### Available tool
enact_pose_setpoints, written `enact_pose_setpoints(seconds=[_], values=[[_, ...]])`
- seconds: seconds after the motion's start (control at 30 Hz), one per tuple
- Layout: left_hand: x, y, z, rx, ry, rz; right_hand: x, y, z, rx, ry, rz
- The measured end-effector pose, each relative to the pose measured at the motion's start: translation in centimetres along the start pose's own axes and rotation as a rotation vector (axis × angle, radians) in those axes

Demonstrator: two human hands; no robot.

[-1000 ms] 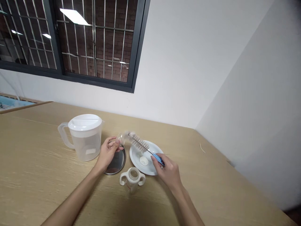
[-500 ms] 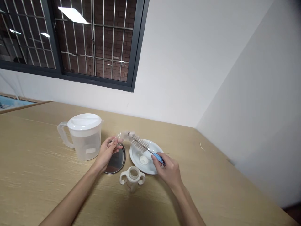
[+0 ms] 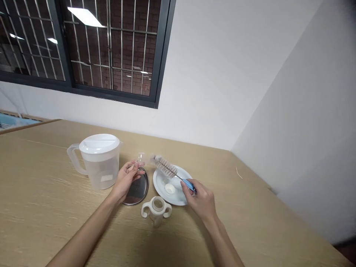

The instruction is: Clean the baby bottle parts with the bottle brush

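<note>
My left hand (image 3: 128,177) is closed on a small clear plastic cap (image 3: 141,158), held over a round metal tray (image 3: 137,191). In my right hand (image 3: 200,197) is the blue handle of a bottle brush (image 3: 167,167), its white bristles pointing up and left toward the cap. A gap shows between the brush tip and the cap. Beneath the brush sits a pale plate (image 3: 178,200) with a white ring-shaped piece (image 3: 169,188) on it. A baby bottle (image 3: 157,212) with two white side handles stands upright and uncapped between my forearms.
To the left of my left hand stands a lidded translucent pitcher (image 3: 100,163) with liquid in it. A thin pale strip (image 3: 239,172) lies on the wooden table (image 3: 258,222) at right. The wall and barred window rise behind.
The brush has drawn back a little to the right, away from the clear cap, so the gap between them is wider. My left hand has hardly moved.
</note>
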State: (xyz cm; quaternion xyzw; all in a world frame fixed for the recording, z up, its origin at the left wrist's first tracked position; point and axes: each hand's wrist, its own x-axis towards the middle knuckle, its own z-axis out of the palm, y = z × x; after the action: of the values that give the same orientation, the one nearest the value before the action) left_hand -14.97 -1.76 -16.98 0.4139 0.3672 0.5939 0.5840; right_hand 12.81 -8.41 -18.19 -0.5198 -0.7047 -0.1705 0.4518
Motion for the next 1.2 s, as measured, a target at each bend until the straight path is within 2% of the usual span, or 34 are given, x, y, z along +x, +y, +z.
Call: enact_pose_setpoints(seconds=[0.3, 0.53, 0.83, 1.07, 1.2], values=[[0.4, -0.5, -0.1, -0.169, -0.001, -0.039, 0.1, -0.1, -0.2, 0.017, 0.025, -0.01], [0.2, -0.3, 0.2, -0.144, 0.001, -0.016, 0.1, 0.0, -0.1, 0.028, 0.044, -0.002], [0.1, -0.7, -0.4, -0.072, -0.062, 0.036, 0.0, -0.1, -0.1, 0.02, 0.002, -0.003], [0.4, -1.1, -0.6, -0.051, -0.066, 0.043, 0.0, 0.3, -0.2, 0.012, 0.106, 0.032], [0.4, -1.1, -0.6, -0.028, -0.064, 0.049, 0.0, 0.1, -0.3, 0.048, 0.029, 0.005]])
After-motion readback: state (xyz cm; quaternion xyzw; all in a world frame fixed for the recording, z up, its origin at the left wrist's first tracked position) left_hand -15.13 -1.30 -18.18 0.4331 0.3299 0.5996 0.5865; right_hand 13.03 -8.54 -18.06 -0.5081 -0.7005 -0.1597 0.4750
